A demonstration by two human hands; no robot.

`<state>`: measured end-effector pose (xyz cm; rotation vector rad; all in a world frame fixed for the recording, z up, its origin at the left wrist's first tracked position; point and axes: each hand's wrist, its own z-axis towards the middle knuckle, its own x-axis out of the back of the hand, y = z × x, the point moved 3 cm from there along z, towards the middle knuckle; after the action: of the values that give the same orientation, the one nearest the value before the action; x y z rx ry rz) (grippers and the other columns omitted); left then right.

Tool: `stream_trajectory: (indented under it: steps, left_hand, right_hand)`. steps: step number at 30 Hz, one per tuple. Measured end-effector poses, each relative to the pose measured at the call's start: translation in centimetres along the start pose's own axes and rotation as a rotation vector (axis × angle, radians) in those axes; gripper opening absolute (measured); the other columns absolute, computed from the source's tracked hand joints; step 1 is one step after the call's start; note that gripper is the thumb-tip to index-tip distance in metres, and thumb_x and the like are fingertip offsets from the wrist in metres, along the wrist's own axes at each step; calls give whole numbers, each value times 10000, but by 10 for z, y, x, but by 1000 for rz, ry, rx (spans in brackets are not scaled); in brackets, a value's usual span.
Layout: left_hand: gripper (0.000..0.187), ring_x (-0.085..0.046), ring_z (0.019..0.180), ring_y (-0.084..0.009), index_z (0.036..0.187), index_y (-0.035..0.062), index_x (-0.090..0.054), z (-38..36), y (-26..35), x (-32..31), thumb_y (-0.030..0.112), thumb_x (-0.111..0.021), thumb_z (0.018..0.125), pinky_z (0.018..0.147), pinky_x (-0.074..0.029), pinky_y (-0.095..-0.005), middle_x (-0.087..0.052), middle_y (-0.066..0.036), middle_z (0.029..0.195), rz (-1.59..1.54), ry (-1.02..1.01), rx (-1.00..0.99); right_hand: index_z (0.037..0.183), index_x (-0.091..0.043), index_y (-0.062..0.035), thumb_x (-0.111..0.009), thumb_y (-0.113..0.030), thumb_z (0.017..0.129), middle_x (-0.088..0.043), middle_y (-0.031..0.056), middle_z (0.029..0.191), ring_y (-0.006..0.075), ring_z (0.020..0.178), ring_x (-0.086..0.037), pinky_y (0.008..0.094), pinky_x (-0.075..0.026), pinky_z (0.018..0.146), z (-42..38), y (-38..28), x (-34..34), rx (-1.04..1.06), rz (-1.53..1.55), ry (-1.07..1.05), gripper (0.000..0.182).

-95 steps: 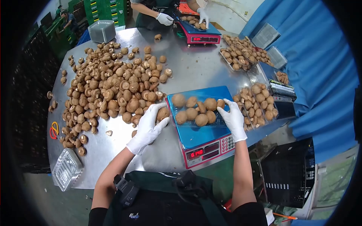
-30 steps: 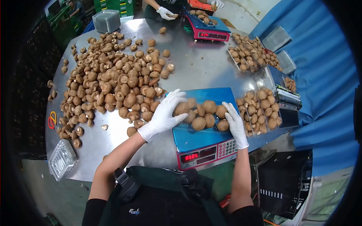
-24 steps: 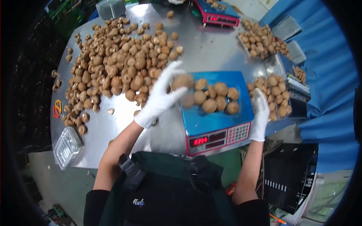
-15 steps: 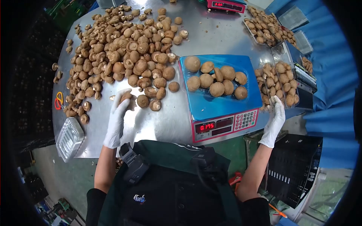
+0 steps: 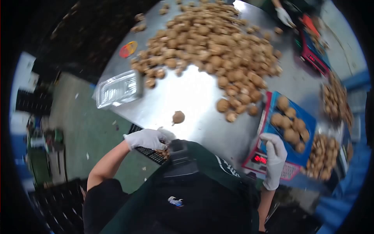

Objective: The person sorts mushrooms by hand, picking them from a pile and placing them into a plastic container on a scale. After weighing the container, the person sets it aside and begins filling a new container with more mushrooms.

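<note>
My left hand (image 5: pixel 146 139), in a white glove, is over a black crate (image 5: pixel 152 154) below the table edge. Its fingers are closed; blur and angle hide what they may hold. Brownish bits (image 5: pixel 164 152) lie in the crate under it. A single brown mushroom (image 5: pixel 178 117) rests on the metal table nearby. My right hand (image 5: pixel 275 158), also gloved, hovers over the front left of the blue-topped scale (image 5: pixel 307 156), fingers loosely bent and apart, nothing visible in them. On the scale sits a clear tray of mushrooms (image 5: pixel 289 124).
A large mushroom pile (image 5: pixel 218 43) covers the table's far part. Clear plastic trays (image 5: pixel 120 89) and scissors (image 5: pixel 128 49) are at left. Filled trays (image 5: pixel 324 156) stand right of the scale. A co-worker's gloved hand (image 5: pixel 285 17) is near another scale (image 5: pixel 311 58).
The view has swung left. My left hand has left the table and moved to the crate below its edge. My right hand has moved from the filled trays to the scale's front.
</note>
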<state>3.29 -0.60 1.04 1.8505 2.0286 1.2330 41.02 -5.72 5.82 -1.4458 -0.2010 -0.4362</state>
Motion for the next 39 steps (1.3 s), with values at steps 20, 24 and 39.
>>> stream_trajectory:
  steps: [20, 24, 39]
  left_hand:
    - [271, -566, 674, -87, 1119, 27, -565, 197, 177, 37, 217, -565, 926, 630, -470, -252, -606, -12, 799, -415, 241, -437]
    - [448, -648, 903, -290, 1010, 3, -561, 241, 189, 24, 422, -615, 862, 778, -482, -376, -655, -180, 958, -96, 378, -404]
    - [167, -619, 587, -67, 889, 86, -510, 237, 206, 17, 226, -557, 966, 449, -432, -173, -642, -6, 714, -415, 318, -403]
  right_hand:
    - [1111, -642, -32, -567, -195, 952, -662, 75, 1050, 128, 913, -610, 255, -474, 768, -56, 76, 156, -393, -250, 744, 240]
    - [1074, -643, -37, -645, -253, 889, -680, 115, 947, 184, 866, -648, 325, -501, 798, -43, 109, 154, -416, -433, 512, 285]
    - [992, -584, -39, -567, -207, 945, -626, 25, 743, 76, 591, -569, 206, -408, 507, -28, 121, 162, -645, 120, 371, 175]
